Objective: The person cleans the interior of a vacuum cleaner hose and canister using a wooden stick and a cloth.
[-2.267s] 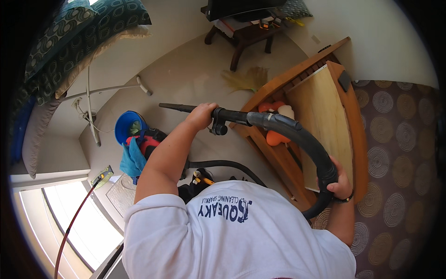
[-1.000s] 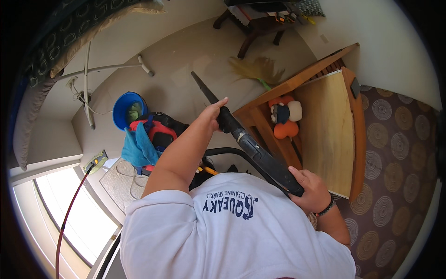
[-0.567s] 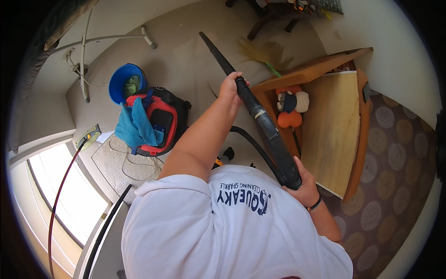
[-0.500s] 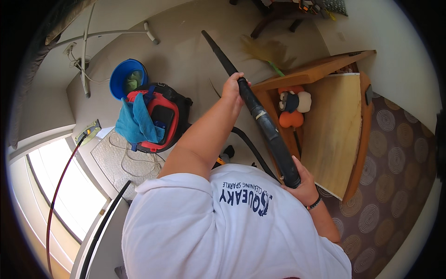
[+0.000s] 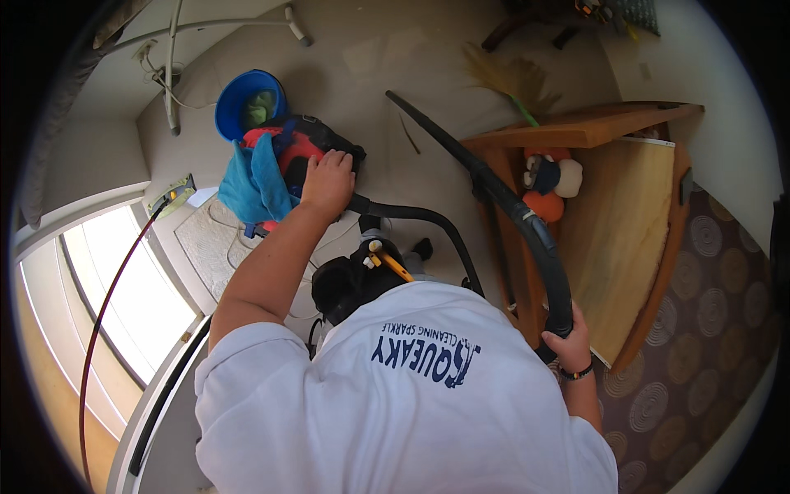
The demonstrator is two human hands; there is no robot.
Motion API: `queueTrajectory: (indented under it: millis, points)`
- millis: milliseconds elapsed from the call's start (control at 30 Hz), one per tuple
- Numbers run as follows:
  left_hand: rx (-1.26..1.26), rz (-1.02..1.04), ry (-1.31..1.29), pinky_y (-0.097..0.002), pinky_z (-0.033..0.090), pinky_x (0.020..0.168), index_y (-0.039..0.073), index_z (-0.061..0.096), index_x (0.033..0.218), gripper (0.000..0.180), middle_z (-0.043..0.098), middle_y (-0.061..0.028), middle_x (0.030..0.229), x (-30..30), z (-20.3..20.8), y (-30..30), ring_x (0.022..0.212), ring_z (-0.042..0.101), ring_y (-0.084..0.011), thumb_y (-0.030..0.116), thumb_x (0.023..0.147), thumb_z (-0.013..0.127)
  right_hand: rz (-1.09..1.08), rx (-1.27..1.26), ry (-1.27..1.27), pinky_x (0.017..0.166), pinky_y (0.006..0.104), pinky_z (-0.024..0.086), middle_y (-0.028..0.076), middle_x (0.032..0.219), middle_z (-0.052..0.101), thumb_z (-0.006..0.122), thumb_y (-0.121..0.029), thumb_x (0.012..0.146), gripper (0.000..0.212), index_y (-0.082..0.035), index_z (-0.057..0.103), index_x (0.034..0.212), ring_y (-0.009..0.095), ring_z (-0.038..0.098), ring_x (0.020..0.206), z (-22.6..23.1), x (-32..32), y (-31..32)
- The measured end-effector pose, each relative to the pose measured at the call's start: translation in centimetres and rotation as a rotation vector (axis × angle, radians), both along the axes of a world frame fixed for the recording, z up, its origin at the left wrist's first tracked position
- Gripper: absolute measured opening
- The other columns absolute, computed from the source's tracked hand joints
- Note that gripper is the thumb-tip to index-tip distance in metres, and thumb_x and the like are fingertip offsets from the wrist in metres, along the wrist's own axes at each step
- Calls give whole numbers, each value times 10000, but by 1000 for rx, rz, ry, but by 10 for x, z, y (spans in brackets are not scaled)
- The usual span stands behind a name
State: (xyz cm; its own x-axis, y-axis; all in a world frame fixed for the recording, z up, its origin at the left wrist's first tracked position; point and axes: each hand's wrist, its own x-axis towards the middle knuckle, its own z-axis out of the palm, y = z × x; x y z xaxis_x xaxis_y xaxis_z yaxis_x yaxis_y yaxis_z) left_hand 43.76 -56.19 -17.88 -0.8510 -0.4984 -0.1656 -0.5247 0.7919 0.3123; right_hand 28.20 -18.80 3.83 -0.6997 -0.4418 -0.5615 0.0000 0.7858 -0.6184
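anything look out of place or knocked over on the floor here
Yes. A wooden cabinet lies tipped on its side on the floor, with stuffed toys wedged in its opening. A straw broom lies flat on the floor beside it. The right hand holds the black vacuum hose; the left hand rests on the red and black vacuum.

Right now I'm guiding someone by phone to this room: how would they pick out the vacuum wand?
Start at the tilted wooden furniture on the right. Along its left edge runs a long black vacuum wand, gripped at its hose end by the right hand. Unlike the straw broom nearby, it is smooth, black and tapered.
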Motion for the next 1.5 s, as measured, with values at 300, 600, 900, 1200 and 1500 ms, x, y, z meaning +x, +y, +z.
queueTrajectory:
  millis: [300, 600, 900, 1200, 1500]
  points:
    - [-28, -54, -624, -429, 143, 995, 29, 182, 1278, 590, 119, -99, 1354, 97, -44, -6, 1234, 189, -201, 187, 767, 430, -31, 112, 52, 737, 260, 397, 82, 933, 515, 651, -113, 507, 653, 30, 426, 1104, 150, 495, 808, 34, 12, 47]
    - [56, 32, -753, -412, 135, 1001, 41, 46, 1303, 652, -22, -68, 1375, 95, -48, 1, 1258, 110, -187, 169, 768, 398, -305, 156, -128, 619, 217, 398, 14, 781, 504, 646, -121, 476, 623, -8, 457, 1059, 95, 478, 674, 102, 39, 88]
    - [-22, 172, -811, -424, 158, 990, 53, 56, 1305, 646, -2, -59, 1376, 80, -52, 13, 1260, 96, -189, 172, 765, 390, -437, 83, -127, 620, 223, 407, 10, 799, 502, 642, -87, 478, 632, -7, 447, 1073, 104, 488, 668, 68, 72, 149]
    - [63, 633, -629, -465, 195, 965, 70, 167, 1288, 596, 114, -77, 1359, 68, -58, 80, 1249, 135, -218, 153, 740, 385, -489, -14, -203, 624, 227, 413, 19, 809, 504, 618, -45, 491, 637, 2, 435, 1099, 106, 485, 675, 1, 73, 247]
    - [73, 622, -601, -463, 206, 964, 89, 205, 1279, 590, 147, -90, 1347, 105, -2, 153, 1244, 151, -239, 135, 728, 411, -395, -269, -188, 714, 243, 395, 25, 918, 498, 651, -98, 488, 718, 6, 402, 1154, 120, 471, 790, -43, 69, 307]
